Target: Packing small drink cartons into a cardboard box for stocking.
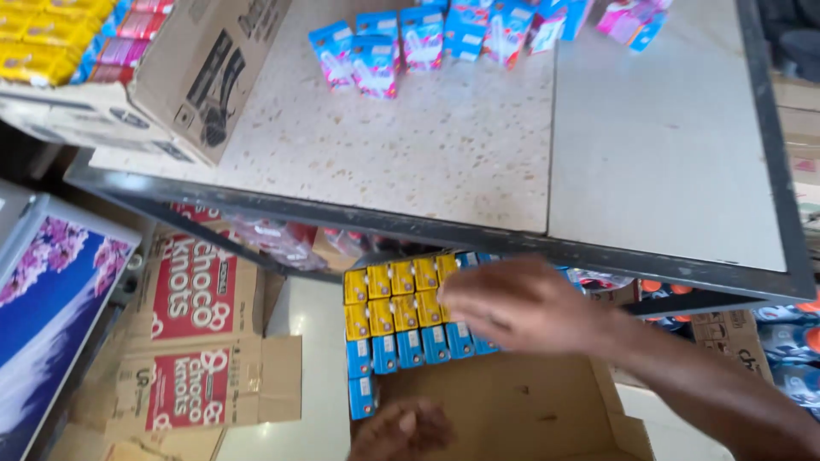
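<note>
Our right hand [521,303] sits at the centre of the frame, lower middle, its fingers [465,294] stretched leftward and held close together, resting flat on the top rows of small cartons; motion blur hides whether any fingertip pinches one. Under those fingers lie the yellow cartons [393,294], packed in two tight rows, and just below them the blue cartons [410,348], also in rows, all standing inside the open cardboard box [512,410] that fills the bottom centre. Our left hand [403,429] is at the bottom edge of the frame, touching the near side of that box; its fingers look curled, but we cannot tell whether they grip anything.

Above the hands runs the dark metal rim of a speckled shelf [444,145], crossing the upper half. Pink-and-blue packets [401,43] stand along its top edge. Red-printed cardboard boxes [196,341] are stacked at lower left.
</note>
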